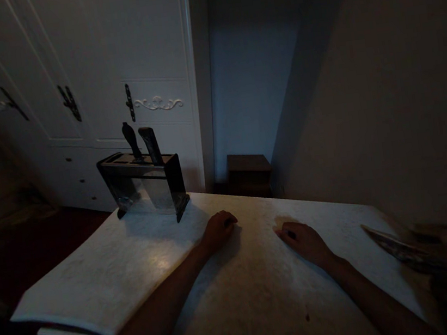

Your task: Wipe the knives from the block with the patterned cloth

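Head view, dim light, some motion blur on the right edge. Both hands are down on the white bench, empty and not touching each other. Left hand rests near bench centre, fingers loosely curled under, pinching nothing. Right hand lies palm down just right of it, fingers loosely bent, also gripping nothing; bare bench shows in the gap between the two. Forearms come in from the bottom edge. Knife block stands upright at the far left corner of the bench, beyond the left hand and clear of it, no contact. It's a dark frame with a see-through front panel. Two dark knife handles stick up out of the top slots, side by side, both leaning slightly left. A blade shows faintly through the panel. Near the right bench edge, a pointed blade-like item lies flat, tip towards the right hand but apart from it; too blurred to say what it is. Behind the bench are white wardrobe doors with dark handles, and a small brown cabinet on the floor by the wall.
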`<state>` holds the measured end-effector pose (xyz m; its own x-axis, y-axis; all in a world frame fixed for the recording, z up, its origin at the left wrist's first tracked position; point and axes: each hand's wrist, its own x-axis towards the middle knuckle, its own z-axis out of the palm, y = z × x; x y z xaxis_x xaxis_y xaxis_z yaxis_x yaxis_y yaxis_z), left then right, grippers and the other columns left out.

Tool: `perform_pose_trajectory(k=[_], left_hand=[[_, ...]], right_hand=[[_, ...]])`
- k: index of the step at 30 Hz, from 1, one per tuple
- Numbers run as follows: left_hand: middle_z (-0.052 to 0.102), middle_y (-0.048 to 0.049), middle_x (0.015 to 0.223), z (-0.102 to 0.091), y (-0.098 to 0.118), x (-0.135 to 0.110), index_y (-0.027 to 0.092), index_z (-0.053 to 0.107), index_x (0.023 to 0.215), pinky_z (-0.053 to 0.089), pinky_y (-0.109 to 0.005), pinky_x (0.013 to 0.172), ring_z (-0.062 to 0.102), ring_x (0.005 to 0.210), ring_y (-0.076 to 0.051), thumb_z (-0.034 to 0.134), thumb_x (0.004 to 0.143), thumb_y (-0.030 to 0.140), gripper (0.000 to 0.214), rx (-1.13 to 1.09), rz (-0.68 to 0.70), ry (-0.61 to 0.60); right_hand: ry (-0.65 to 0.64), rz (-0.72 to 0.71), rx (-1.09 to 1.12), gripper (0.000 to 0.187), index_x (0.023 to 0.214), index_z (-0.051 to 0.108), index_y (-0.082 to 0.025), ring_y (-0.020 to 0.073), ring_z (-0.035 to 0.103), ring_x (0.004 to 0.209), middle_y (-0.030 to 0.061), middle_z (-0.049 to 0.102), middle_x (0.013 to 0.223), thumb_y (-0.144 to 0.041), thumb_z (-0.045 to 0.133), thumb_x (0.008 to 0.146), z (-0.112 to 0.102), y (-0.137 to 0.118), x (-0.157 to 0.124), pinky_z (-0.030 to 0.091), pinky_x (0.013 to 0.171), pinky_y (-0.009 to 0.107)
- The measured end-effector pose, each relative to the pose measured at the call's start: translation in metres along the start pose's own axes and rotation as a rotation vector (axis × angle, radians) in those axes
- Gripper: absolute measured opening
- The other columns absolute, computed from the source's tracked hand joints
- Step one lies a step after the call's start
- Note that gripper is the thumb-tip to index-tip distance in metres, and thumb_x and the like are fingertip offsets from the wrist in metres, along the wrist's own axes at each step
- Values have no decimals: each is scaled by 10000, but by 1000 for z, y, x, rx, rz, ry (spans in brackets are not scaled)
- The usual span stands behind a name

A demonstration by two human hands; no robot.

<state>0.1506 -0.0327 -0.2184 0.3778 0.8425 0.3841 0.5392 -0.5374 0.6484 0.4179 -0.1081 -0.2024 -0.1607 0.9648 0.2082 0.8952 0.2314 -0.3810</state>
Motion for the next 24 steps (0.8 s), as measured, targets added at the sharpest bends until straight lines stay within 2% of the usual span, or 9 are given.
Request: perform_pose_trajectory(k=[8, 24], left_hand=[[682, -47, 893, -1, 2, 0, 172, 680, 858, 488, -313, 825, 624, 867, -177, 539, 727, 57, 224, -11, -6, -8], [684, -59, 907, -4, 4, 0, 152, 683, 875, 471, -326, 854, 615, 867, -180, 543, 732, 39, 230, 19, 8, -18]], right_hand=[[-1, -6, -2, 408, 645, 500, -205, 170, 549, 659, 17, 596, 685, -461, 378, 938, 0, 0, 0, 338, 616, 284], [-27, 2, -2, 447, 644, 489, -204, 169, 548, 661, 18, 588, 690, -494, 335, 947, -1, 0, 0, 343, 619, 287]])
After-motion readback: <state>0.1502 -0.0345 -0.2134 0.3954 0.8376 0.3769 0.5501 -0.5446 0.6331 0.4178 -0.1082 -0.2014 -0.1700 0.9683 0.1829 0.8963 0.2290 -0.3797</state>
